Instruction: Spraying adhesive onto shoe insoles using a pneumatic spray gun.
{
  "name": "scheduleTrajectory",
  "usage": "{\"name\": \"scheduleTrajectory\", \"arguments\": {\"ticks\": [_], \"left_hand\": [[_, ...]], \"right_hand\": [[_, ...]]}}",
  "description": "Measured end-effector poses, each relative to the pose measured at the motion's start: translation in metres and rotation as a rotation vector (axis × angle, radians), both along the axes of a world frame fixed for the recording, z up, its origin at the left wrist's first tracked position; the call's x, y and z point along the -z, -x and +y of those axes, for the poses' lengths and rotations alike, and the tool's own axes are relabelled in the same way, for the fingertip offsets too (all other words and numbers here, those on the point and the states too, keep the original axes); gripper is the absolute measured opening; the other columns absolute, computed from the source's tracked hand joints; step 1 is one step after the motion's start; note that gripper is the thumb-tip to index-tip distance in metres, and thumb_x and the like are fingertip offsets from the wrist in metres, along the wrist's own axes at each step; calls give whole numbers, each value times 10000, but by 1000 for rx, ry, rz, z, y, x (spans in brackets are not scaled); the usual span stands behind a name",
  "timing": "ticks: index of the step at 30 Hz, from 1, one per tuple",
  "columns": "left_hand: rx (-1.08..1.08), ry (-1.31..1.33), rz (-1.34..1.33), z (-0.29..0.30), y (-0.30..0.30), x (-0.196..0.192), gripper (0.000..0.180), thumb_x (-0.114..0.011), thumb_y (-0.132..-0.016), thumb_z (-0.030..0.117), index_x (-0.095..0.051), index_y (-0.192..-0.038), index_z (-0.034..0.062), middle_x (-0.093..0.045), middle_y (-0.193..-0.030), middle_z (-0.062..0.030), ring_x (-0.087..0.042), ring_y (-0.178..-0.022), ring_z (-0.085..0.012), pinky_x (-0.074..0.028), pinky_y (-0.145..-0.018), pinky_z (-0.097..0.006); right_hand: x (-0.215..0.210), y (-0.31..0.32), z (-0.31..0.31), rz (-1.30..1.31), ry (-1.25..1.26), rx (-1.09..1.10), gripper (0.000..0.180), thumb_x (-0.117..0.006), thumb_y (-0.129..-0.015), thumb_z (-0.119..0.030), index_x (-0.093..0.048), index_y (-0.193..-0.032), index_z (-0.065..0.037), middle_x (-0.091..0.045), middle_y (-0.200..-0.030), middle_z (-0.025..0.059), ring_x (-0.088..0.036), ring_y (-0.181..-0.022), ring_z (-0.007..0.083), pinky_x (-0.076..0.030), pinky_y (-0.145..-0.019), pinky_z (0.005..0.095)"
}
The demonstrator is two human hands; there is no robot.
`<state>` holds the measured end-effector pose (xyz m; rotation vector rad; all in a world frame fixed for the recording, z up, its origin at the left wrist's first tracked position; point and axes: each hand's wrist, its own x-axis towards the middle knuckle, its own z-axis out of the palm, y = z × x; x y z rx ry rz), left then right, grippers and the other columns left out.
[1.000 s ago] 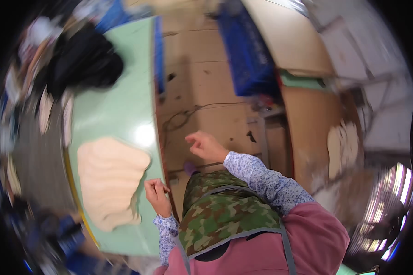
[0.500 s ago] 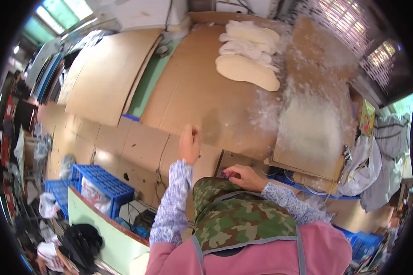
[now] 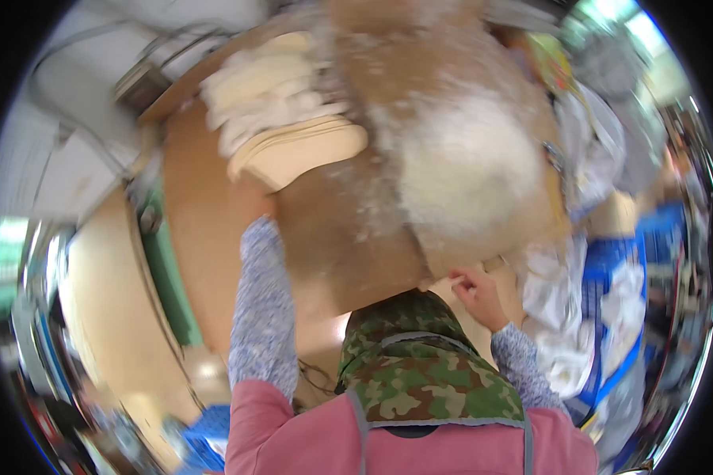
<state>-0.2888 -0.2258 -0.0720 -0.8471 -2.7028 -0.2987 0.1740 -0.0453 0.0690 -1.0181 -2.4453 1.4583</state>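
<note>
Smeared by motion, my left hand (image 3: pixel 255 196) reaches to the near left end of a stack of cream foot-shaped insoles (image 3: pixel 301 150) on the brown cardboard work surface. Its fingers overlap the stack's edge, and whether they grip it I cannot tell. My right hand (image 3: pixel 481 298) hovers at the near edge of the surface, by the camouflage apron (image 3: pixel 436 368). Its fingers are loosely bent and apart, with nothing seen in them. Behind the stack lie more pale insoles and white pieces (image 3: pixel 269 87), blurred.
A whitish, dusty patch (image 3: pixel 467 174) covers the cardboard at the right. White plastic bags (image 3: pixel 566 348) and a blue crate (image 3: pixel 610 317) stand right of me. Left are a large tan sheet (image 3: pixel 111 293) and a green strip (image 3: pixel 166 273). A blue crate (image 3: pixel 210 435) sits lower left.
The view has swung right and closer to the work surface. My left hand has moved forward to the insole stack. My right hand has moved away from the apron toward the right.
</note>
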Motion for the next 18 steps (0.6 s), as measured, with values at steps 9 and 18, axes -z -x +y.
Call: {"name": "scheduleTrajectory", "arguments": {"ticks": [9, 18], "left_hand": [[-109, -142, 164, -43, 63, 22, 511, -625, -763, 233, -465, -1181, -14, -511, -1103, -215, -473, -1018, -388, -372, -876, -506], [196, -611, -499, -18, -42, -183, 206, -528, -893, 38, -433, -1075, 34, -530, -934, -51, -531, -809, -126, -445, -679, -238]], "right_hand": [[28, -75, 178, 116, -598, 716, 347, -596, -775, -90, -577, -1118, -40, -620, -946, 121, -611, -802, 238, -475, -712, 328], [98, -98, 379, -87, -433, 682, 521, -654, -688, -290, -588, -1131, -24, -622, -1061, 190, -603, -980, 310, -470, -849, 376]]}}
